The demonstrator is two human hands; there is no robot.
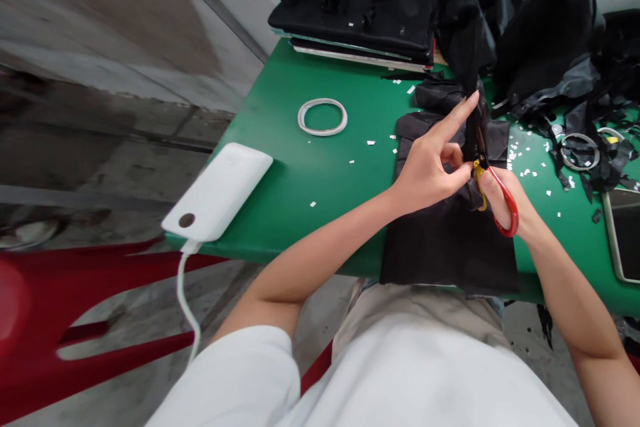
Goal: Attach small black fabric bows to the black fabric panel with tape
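Note:
My right hand grips a pair of scissors with a red and yellow handle, the blades pointing away from me into black fabric. Against the blades, my left hand pinches a strip of black fabric between thumb and curled fingers, its index finger stretched along the strip. Below both hands a larger piece of black fabric lies flat and hangs slightly over the table's front edge. Dark cloth hides most of the blades, so how far they are apart is unclear.
On the green table are a white power bank with a cable, a tape roll, a stack of folded black fabric, a heap of black cloth, white scraps and a phone. A red chair stands left.

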